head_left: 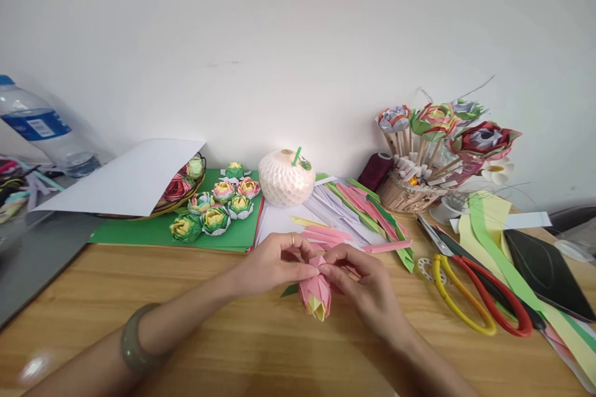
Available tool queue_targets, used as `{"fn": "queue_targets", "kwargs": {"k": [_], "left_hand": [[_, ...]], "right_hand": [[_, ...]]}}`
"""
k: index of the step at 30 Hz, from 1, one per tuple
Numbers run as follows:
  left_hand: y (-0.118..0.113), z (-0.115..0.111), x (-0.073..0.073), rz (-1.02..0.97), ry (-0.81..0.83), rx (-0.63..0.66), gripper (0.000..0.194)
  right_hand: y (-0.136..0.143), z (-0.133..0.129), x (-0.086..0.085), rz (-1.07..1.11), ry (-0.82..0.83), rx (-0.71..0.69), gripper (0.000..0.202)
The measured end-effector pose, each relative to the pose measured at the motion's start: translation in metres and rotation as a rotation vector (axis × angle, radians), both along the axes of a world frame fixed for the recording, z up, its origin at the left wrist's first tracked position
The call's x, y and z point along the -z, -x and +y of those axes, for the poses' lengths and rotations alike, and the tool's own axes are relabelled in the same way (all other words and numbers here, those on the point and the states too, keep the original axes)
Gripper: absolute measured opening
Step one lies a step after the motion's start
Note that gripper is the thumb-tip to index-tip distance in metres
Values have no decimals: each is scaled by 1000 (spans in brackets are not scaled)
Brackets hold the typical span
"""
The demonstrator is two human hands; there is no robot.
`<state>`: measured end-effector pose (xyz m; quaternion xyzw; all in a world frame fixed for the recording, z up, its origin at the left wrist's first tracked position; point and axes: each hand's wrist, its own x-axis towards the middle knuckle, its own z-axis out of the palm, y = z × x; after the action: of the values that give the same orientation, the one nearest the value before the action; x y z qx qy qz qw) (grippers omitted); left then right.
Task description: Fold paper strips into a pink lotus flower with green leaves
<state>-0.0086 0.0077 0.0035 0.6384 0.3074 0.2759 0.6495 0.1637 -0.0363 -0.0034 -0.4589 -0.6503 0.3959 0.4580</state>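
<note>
A pink folded paper flower (316, 294) with a yellow centre hangs tip-down between my hands, above the wooden table. My left hand (282, 263) pinches its upper left part with thumb and fingers; a ring is on one finger. From the other side, my right hand (361, 276) pinches the upper right part, thumb close to the left thumb. A dark green paper tip (290, 289) shows at the flower's left. Pink folded strips (326, 234) lie just behind my hands, beside white, green and yellow ones.
Yellow- and red-handled scissors (460, 298) lie at the right near a black device (549, 273). Several paper flowers (216, 219) sit on green sheets (139, 232). A white round ornament (286, 180) stands behind; a basket of stemmed flowers (405, 189) is back right, a bottle (46, 130) back left.
</note>
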Motion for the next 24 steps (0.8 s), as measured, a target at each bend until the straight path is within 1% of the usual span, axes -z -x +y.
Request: {"fn": "queue_targets", "kwargs": {"k": [2,4,6,8,12,19,24], "left_hand": [[-1,1,2,-17,76,-18,18],[-1,1,4,-20,106,-68,18],[-2,2,5,-22,120,-109,16],[-1,3,6,-30,126,-120,13],[-1,5,10,-56,159,-108,10],[-3,5,17,-101,218,-95,14],[-6,5,23,-62,152,-108,12]], "right_hand": [[1,2,0,79,120,-37,21],[0,4,1,148,207,-81,22],[0,6,1,195,263,-123,23],[-1,7,2,221,293,-145,22],[0,8,3,235,328,-130,23],[0,10,8,205,339,-132,24],[3,10,12,61,280,-71,26]]}}
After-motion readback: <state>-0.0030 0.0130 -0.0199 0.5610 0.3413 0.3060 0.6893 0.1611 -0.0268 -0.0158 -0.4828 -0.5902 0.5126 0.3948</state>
